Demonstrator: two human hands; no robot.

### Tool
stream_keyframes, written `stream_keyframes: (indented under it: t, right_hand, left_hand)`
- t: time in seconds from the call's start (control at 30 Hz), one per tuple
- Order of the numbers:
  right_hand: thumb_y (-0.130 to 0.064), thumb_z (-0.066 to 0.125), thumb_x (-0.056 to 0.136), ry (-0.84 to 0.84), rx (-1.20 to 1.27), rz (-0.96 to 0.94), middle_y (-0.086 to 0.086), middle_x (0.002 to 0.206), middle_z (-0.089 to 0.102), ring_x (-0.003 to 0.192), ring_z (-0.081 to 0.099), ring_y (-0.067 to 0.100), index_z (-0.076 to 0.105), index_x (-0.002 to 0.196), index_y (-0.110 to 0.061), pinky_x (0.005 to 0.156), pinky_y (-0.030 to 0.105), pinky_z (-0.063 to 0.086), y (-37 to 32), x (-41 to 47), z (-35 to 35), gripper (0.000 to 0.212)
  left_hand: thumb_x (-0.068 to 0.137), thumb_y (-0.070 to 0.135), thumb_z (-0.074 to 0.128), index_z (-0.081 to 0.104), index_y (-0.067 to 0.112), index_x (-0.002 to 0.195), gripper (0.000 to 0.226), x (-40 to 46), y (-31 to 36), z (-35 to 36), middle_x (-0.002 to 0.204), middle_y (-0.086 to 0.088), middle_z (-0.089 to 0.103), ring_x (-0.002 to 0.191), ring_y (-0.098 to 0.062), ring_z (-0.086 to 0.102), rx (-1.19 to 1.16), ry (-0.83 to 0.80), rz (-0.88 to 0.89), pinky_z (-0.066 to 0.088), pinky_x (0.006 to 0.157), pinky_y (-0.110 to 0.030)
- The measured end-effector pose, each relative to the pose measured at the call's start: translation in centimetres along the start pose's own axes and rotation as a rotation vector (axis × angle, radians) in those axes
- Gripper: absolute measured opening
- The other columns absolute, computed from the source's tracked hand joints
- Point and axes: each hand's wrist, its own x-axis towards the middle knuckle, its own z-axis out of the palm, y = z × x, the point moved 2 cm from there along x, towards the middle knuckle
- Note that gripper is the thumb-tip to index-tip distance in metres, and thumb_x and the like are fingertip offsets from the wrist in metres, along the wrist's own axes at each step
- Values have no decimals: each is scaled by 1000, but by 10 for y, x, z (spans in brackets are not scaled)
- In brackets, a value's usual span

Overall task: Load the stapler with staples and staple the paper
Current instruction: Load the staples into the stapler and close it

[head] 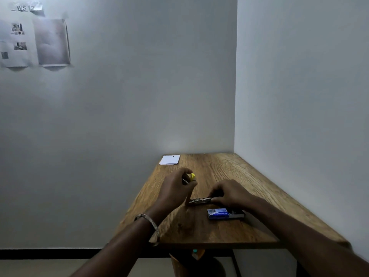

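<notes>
A small stapler with a yellow plastic top and a grey metal base [194,193] stood opened on the brown wood-grain surface [229,170], its top swung up and its metal staple channel lying flat. The left hand [176,184] held the raised yellow top, its fingers curled round the lid. The right hand [229,193] rested at the right end of the metal channel, its fingers bent down onto it; whether they pinched a strip of staples could not be told. Just nearer the person than the stapler lay a blue cardboard staple box [225,213], its tray slid partly out to the right. A small stack of white paper [169,159] lay well beyond the stapler, at the far left corner of the surface by the wall. A metal bracelet [148,222] circled the left wrist.
</notes>
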Motion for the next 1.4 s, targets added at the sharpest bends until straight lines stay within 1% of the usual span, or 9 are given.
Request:
stream_keyframes:
  t: [0.27, 0.47, 0.6, 0.83, 0.97, 1.03, 1.1, 1.27, 1.4]
  right_hand:
    - [-9, 71, 87, 36, -15, -8, -5, 116, 72, 103, 66, 6, 73, 113, -25, 83, 16, 48, -1, -1, 2, 30]
    - [-18, 74, 86, -19, -1, -25, -5, 114, 72, 104, 67, 9, 71, 115, -22, 87, 20, 51, 2, -2, 2, 29]
    - [-25, 72, 88, -26, -29, -41, -3, 112, 71, 100, 65, 8, 72, 110, -20, 83, 22, 51, 1, -2, 1, 23]
    - [-23, 57, 98, -29, 23, -6, 1, 107, 68, 92, 61, 13, 67, 106, -15, 71, 22, 45, -2, 3, 2, 16]
    - [-22, 52, 101, 3, 242, 57, 0, 98, 72, 92, 69, 15, 65, 99, -13, 80, 34, 56, -4, 4, 0, 16]
    - [-24, 50, 102, 15, 341, 63, -1, 95, 72, 89, 71, 14, 63, 94, -15, 77, 33, 57, -9, 6, -1, 17]
    - [-25, 49, 103, 18, 429, 65, 1, 96, 72, 87, 72, 14, 60, 94, -18, 76, 33, 57, -15, 10, -1, 16]
    - [-35, 53, 100, 22, 698, 110, 4, 104, 68, 90, 70, 14, 57, 115, -15, 80, 32, 59, -31, 18, 3, 25]
    - [-42, 51, 99, -102, 981, 211, 12, 100, 71, 95, 69, 22, 65, 102, -6, 90, 41, 57, -41, 23, 9, 39]
  left_hand:
    - [83, 22, 74, 67, 26, 104, 22, -8, -2, 29, 99, 10, 68, 85, -2, 64, 62, -128, 14, 59, 75, -28]
    - [87, 20, 69, 62, 28, 126, 41, -14, -16, 28, 116, 6, 68, 95, -4, 59, 192, -212, 63, 53, 81, -23]
    - [86, 27, 69, 55, 31, 133, 49, -15, -21, 29, 115, 5, 65, 93, -6, 54, 267, -228, 103, 47, 78, -22]
    - [84, 46, 66, 68, 23, 105, 31, -14, -22, 32, 92, 5, 66, 80, -10, 58, 231, -214, 64, 51, 71, -35]
    - [81, 43, 71, 68, 27, 83, 17, -15, -21, 29, 70, 10, 61, 62, -2, 53, 148, -164, -4, 35, 52, -15]
    - [80, 42, 73, 64, 34, 74, 14, -15, -22, 27, 65, 11, 61, 60, -2, 56, 61, -152, -35, 39, 52, -12]
    - [79, 41, 74, 64, 39, 78, 11, -16, -21, 25, 71, 12, 66, 69, 4, 62, -44, -143, -86, 44, 54, -8]
    - [77, 46, 76, 72, 28, 89, 22, -14, -23, 22, 79, 8, 74, 73, 0, 69, -234, -150, -198, 54, 59, -15]
    - [78, 40, 77, 71, 22, 90, 22, -14, -21, 22, 82, 1, 76, 74, -6, 73, -384, -178, -253, 56, 62, -19]
